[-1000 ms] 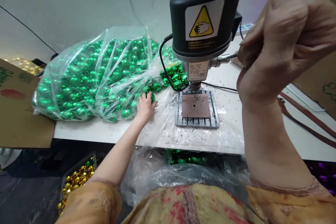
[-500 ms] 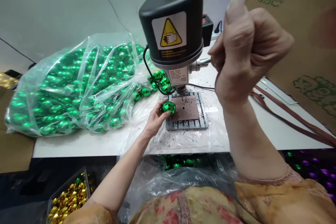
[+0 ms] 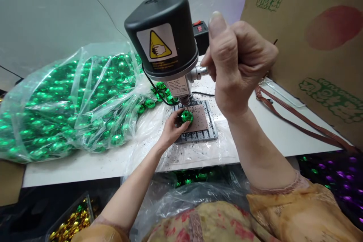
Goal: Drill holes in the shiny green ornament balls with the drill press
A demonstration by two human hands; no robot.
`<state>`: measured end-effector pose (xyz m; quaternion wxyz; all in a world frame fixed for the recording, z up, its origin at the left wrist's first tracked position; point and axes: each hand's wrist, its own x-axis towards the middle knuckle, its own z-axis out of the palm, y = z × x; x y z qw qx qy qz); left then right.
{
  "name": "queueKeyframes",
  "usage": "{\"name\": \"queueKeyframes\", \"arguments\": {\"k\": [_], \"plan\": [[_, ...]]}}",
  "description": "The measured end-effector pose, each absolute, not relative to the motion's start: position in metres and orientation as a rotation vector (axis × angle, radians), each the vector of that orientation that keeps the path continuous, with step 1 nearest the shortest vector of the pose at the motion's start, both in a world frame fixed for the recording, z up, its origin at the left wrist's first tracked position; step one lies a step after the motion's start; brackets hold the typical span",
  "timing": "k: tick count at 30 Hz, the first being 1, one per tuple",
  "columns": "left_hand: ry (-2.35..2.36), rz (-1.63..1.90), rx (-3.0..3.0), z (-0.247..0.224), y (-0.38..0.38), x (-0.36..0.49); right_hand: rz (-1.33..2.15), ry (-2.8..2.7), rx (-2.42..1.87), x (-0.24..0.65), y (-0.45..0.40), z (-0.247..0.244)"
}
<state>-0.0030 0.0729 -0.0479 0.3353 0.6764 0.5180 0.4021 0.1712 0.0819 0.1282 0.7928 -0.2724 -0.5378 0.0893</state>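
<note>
My left hand grips a shiny green faceted ball between thumb and fingers, over the slotted base plate of a small drill press. The ball sits right under the press's chuck, at the pinkish pad on that plate. Raised at the right of the machine, my right hand is closed round the feed lever, whose far end the fist hides. Dark chips lie scattered around the plate.
A clear plastic bag of green balls fills the table's left side. A cardboard box stands at right, with brown straps beside it. Below the table edge are gold balls in a bin and purple ones.
My left hand has brought the green ball from the plate's left edge to beneath the chuck. My right hand stays on the lever. The camera view has shifted.
</note>
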Motion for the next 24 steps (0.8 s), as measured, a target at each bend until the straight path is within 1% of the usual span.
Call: {"name": "queueKeyframes", "arguments": {"k": [5, 8, 10, 14, 19, 24], "plan": [[1.461, 1.086, 1.943, -0.049, 0.074, 0.009, 0.204, -1.146, -0.558, 0.17, 0.084, 0.129], [1.533, 1.153, 1.916, -0.055, 0.072, 0.017, 0.204, -1.123, -0.46, 0.17, 0.085, 0.13], [1.52, 1.188, 1.867, -0.06, 0.071, 0.02, 0.203, -1.118, -0.419, 0.17, 0.085, 0.13], [1.444, 1.199, 1.825, -0.066, 0.072, 0.02, 0.21, -1.154, -0.514, 0.171, 0.083, 0.129], [1.438, 1.204, 1.842, -0.066, 0.071, 0.019, 0.136, -1.131, -0.487, 0.17, 0.085, 0.112], [1.46, 1.197, 1.835, -0.062, 0.069, 0.022, 0.074, -1.087, -0.575, 0.166, 0.088, 0.094]]}}
